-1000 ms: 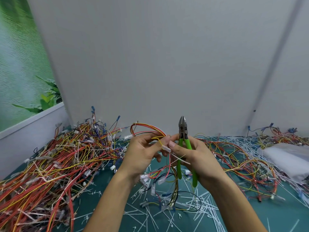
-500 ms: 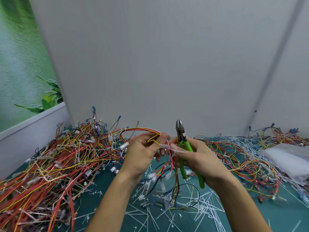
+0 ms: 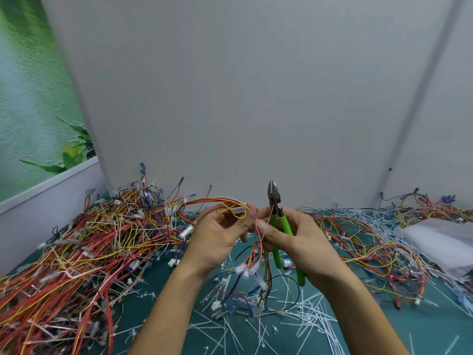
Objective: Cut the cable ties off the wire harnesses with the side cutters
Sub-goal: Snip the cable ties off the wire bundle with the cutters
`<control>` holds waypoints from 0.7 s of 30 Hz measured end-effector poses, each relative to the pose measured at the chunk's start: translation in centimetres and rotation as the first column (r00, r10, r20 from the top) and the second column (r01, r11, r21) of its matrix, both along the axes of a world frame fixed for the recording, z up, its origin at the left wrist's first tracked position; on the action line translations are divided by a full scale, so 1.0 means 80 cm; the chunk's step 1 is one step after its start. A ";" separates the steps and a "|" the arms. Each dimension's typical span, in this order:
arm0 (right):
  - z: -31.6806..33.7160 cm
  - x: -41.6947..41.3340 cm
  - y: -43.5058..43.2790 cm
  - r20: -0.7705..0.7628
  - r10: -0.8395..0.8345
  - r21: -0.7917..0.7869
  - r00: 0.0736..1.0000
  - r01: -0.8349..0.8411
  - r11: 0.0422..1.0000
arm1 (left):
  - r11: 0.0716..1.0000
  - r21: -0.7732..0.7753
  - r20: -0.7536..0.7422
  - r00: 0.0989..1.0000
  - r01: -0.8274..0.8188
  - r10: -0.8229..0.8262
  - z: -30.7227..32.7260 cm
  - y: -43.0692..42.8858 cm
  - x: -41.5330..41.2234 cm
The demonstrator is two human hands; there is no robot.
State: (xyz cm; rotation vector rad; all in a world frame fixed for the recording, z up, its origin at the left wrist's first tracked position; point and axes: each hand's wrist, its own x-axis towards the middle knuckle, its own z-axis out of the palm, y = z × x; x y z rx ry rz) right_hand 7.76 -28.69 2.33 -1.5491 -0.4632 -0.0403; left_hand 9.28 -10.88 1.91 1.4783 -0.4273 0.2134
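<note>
Green-handled side cutters [image 3: 281, 224] were clamped in the curled fingers [image 3: 303, 219] of the right hand [image 3: 297, 242], jaws pointing up, while its thumb and forefinger pinched a thin strand of the wire harness [image 3: 212, 202]. The left hand [image 3: 220, 237] gripped that harness's red and yellow loop above the middle of the surface [image 3: 399, 326], its connectors dangling between the wrists. Loose harnesses [image 3: 76, 247] were heaped along the left edge, cut ties [image 3: 256, 329] littered the near edge, and a white bag [image 3: 440, 242] lay at the right edge.
</note>
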 end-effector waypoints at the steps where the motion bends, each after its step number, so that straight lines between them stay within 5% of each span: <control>1: 0.001 -0.001 0.001 0.018 -0.011 0.001 1.000 0.011 1.000 | 1.000 -0.004 0.015 1.000 -0.017 0.017 -0.001 -0.001 0.002; 14: -0.003 -0.003 0.017 0.230 -0.183 -0.072 0.956 0.205 0.976 | 0.994 0.087 0.040 0.997 -0.070 0.067 0.005 0.003 0.001; 21: 0.000 -0.005 0.015 0.252 -0.132 -0.097 0.959 0.161 0.982 | 0.998 0.050 -0.034 0.999 -0.024 0.025 0.007 0.003 0.001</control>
